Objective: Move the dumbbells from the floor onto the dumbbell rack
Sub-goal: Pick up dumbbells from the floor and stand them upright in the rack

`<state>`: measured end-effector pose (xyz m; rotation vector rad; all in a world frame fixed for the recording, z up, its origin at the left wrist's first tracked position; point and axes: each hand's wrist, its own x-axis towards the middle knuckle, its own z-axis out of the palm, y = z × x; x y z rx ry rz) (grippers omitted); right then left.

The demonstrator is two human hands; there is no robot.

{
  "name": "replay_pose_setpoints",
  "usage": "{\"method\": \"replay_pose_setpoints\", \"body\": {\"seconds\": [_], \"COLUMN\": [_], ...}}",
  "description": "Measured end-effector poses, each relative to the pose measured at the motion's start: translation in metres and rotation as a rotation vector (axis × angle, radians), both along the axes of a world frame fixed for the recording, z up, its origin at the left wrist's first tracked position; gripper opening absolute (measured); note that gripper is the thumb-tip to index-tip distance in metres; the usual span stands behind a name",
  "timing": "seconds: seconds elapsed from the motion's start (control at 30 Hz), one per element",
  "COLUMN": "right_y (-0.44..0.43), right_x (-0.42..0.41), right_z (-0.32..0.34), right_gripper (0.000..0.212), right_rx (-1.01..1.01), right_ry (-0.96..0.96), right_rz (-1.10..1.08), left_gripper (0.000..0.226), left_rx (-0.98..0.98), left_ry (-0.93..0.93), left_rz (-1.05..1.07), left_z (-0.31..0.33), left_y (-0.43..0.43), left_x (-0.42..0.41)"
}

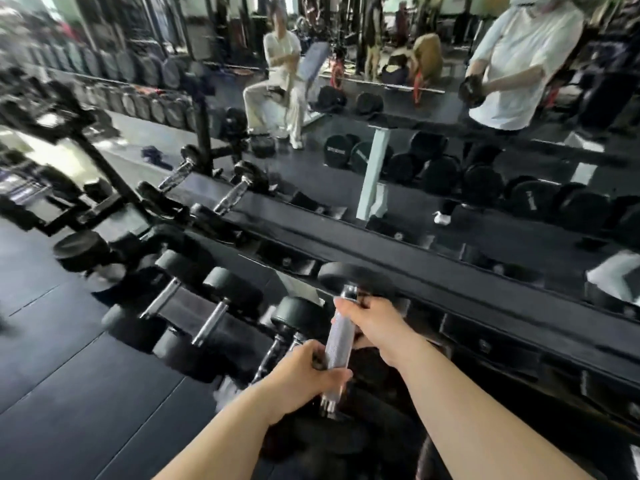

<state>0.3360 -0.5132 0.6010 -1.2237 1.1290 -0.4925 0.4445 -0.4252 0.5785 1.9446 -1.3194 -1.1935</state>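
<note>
Down in the head view, both hands are gripping one dumbbell [341, 336] by its knurled steel handle: the left hand [304, 372] is closing around the near end, the right hand [372, 322] around the far end. It is hanging tilted just in front of the dumbbell rack [398, 252], its far black head [349, 277] touching or nearly touching the rack's front rail, while other dumbbells [194, 303] are lying to the left.

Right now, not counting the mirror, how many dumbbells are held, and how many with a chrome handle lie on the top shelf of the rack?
held dumbbell: 1
top-shelf dumbbells: 2
Total: 3
</note>
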Motion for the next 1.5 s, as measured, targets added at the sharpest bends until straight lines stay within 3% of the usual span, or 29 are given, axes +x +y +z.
{"method": "replay_pose_setpoints", "body": {"seconds": [0.27,0.53,0.67,0.9,0.97,1.1,1.3,1.5], "right_y": [-0.112,-0.203,-0.228,-0.251,-0.256,-0.262,-0.271,-0.264], "right_x": [0.150,0.202,0.210,0.224,0.231,0.240,0.237,0.231], "right_z": [0.009,-0.008,-0.019,-0.013,-0.011,-0.017,-0.022,-0.028], "right_gripper": [0.020,0.033,0.048,0.027,0.031,0.040,0.033,0.046], "right_rx": [-0.003,0.040,0.094,-0.074,-0.091,-0.051,0.028,0.049], "right_ry": [0.004,0.054,0.093,0.316,0.382,0.491,0.471,0.534], "right_rz": [0.075,-0.221,-0.336,-0.179,-0.112,-0.071,-0.114,-0.068], "left_gripper": [0.026,0.026,0.026,0.024,0.020,0.015,0.033,0.037], "left_rx": [0.009,0.019,0.034,0.014,0.017,0.014,-0.048,-0.009], "left_ry": [-0.022,-0.039,-0.033,0.148,0.181,0.103,0.014,0.033], "left_rz": [0.133,-0.108,-0.221,-0.077,-0.040,-0.047,-0.063,-0.044], "left_z": [0.012,0.005,-0.004,-0.031,-0.036,-0.043,-0.043,-0.044], "left_y": [-0.101,-0.214,-0.250,-0.261,-0.263,-0.267,-0.278,-0.276], "left_x": [0.135,0.205,0.218,0.209,0.206,0.212,0.216,0.212]}}
